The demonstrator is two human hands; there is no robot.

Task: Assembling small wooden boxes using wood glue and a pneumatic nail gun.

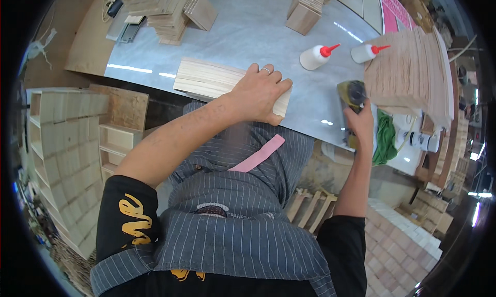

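Observation:
My left hand [261, 90] is clamped over the right end of a long pale wooden box [206, 77], fingers on the far side and thumb on the near side. The box lies along the table's front edge, and its inside is hidden. To the right, my right hand [360, 122] is wrapped round a yellow-and-black handheld power tool [352, 93], which is at the table's right part, near a stack of boards. The tool's exact kind is not clear. Beyond the box stand two white glue bottles with red nozzles [313, 58] [363, 52].
Thin boards [165, 13] are piled at the far left of the grey table [243, 33], and more panels [305, 10] stand at the back. A tall stack of boards [408, 69] rises at right beside a green cloth [385, 137]. Wooden boxes [72, 142] are stacked at left.

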